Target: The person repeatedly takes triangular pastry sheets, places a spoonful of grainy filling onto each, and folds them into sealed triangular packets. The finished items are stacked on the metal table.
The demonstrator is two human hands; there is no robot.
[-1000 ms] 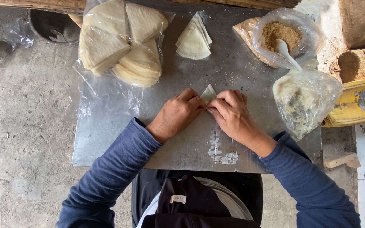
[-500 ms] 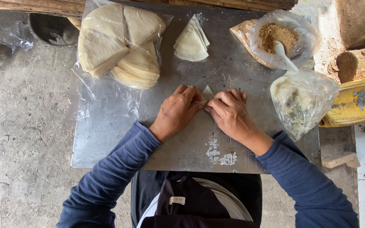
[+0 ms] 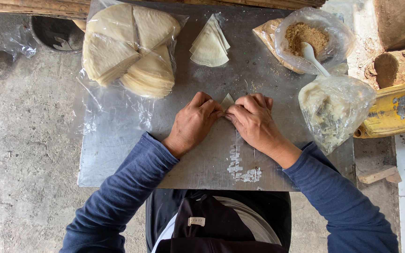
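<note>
Both hands meet fingertip to fingertip, palms down, fingers curled.

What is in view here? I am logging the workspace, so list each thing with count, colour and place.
metal sheet: one, grey, centre
wrapper stacks: several wedge piles, cream, on clear plastic, upper left
loose wrappers: one small pile, cream, top centre
crumb bag: one, clear with brown crumbs, upper right
spoon: one, white, in crumb bag
filling bag: one, clear with pale filling, right
folded wrapper: one, cream, between hands
left hand: on folded wrapper
right hand: on folded wrapper

Crumb bowl with spoon; perhaps filling bag.
</note>
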